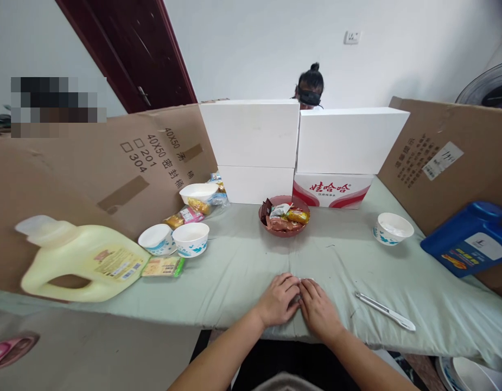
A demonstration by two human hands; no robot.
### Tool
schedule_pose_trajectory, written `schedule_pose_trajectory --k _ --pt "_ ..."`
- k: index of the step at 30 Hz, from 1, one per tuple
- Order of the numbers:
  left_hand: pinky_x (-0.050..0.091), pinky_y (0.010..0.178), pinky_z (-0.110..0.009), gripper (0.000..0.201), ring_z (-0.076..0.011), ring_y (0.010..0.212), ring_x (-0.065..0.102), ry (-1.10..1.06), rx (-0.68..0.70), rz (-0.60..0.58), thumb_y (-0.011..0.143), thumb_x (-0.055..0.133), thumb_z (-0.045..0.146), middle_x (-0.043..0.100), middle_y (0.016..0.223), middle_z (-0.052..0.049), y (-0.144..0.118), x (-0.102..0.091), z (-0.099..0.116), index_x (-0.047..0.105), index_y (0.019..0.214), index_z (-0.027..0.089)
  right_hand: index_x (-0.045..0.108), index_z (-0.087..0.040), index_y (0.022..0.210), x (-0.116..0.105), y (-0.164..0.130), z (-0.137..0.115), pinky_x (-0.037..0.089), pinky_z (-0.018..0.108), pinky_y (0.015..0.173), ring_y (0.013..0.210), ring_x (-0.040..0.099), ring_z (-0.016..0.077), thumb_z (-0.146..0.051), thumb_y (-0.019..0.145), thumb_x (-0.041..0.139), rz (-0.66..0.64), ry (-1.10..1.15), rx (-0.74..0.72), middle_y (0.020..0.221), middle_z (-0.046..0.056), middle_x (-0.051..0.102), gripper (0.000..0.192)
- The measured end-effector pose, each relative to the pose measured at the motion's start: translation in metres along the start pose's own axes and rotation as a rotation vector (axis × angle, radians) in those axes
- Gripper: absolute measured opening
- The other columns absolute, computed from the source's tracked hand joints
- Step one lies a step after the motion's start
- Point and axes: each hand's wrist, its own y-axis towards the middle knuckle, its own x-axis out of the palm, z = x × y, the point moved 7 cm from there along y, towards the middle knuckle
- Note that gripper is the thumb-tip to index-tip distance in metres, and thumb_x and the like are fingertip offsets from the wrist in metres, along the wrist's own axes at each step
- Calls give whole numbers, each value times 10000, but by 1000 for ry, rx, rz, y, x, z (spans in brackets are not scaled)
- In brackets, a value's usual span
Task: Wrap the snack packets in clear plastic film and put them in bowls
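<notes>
Both hands were laid palm down on the green cloth (234, 266), side by side and touching at the fingers, at the near edge of the table. The left hand (278, 300) was seen with its fingers curled narrow, the fingertips pressed against a small white item (306, 281). The right hand (318, 309) was flattened beside it, its fingers closed together over the same item. Only a sliver of the item was shown between and just beyond the fingertips; what it was could not be told, nor whether it was gripped or merely pressed.

The rest was placed relative to the hands. A white tool (385, 310) was laid on the cloth to the right of the right hand, apart from it. A red bowl (284, 228) filled with wrapped snacks (286, 216) was set straight beyond the hands, well apart. Two paper bowls (174, 239) were stood touching to the far left of the hands, with a flat packet (163, 266) in front of them. A yellow jug (82, 262) was laid on its side further left. One more bowl (393, 228) was seen to the far right, and a blue jug (470, 238) beyond it. White boxes (303, 141) were stacked behind the red bowl.
</notes>
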Motion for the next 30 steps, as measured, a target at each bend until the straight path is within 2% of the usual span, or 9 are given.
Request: schedule_pose_trajectory --k 3,5,7,9,15,20,24,27,30 --pt "397 1011 -437 236 -273 1172 460 1 -14 -47 789 600 256 602 1123 -83 2 2 0 599 1017 196 557 -159 1230 -12 1 3 425 451 1014 1212 483 252 -196 924 400 15 9 36 1259 133 574 345" --pt "400 1006 -433 209 -271 1155 472 -8 -23 -51 785 598 257 612 1095 -85 2 2 -1 612 983 191 492 -129 1318 -16 1 4 392 478 1040 1307 395 285 -279 940 410 31 -37 38 1360 161 502 415" --pt "394 1013 -432 221 -271 1161 472 -21 -28 -34 764 596 236 612 1110 -85 2 2 -2 616 979 191 381 -77 1410 -10 0 1 352 487 1069 1388 272 304 -369 947 407 13 -92 -29 1452 184 404 548" --pt "383 1025 -432 259 -270 1168 474 -37 -39 -8 729 596 209 613 1124 -81 0 2 -2 614 986 191 324 -50 1442 2 -2 -2 321 476 1090 1417 213 296 -416 953 384 -39 -132 -105 1491 191 347 614" --pt "385 1023 -459 352 -281 1157 488 -59 -35 11 663 555 144 616 1133 -88 -2 2 -1 608 1009 185 360 -29 1426 23 -8 -1 277 465 1107 1412 224 313 -489 946 372 -141 -197 -91 1506 200 309 665" --pt "434 975 -412 293 -232 1064 527 -59 -50 69 676 491 53 616 1034 -81 -1 -2 -5 619 904 187 342 -36 1439 23 -4 0 261 501 1100 1407 229 336 -665 865 409 -210 -169 -83 1497 221 312 854" --pt "469 925 -402 249 -224 1021 526 -46 -44 103 739 466 49 608 1003 -78 -2 -1 -7 600 899 184 311 -91 1465 21 3 2 186 576 1107 1414 204 349 -654 885 371 -309 -132 -24 1518 185 285 811" --pt "494 872 -399 249 -217 955 528 -71 -75 159 760 430 33 593 979 -80 -4 -2 -11 565 910 178 262 -77 1481 20 7 -4 140 541 1135 1434 137 334 -651 891 350 -324 -101 -24 1542 178 216 828" --pt "497 855 -405 268 -218 939 524 -81 -113 205 757 416 17 577 984 -84 -5 -4 -14 538 935 176 261 -36 1473 25 5 -8 147 508 1145 1432 139 340 -679 861 380 -342 -93 -25 1537 203 202 895"
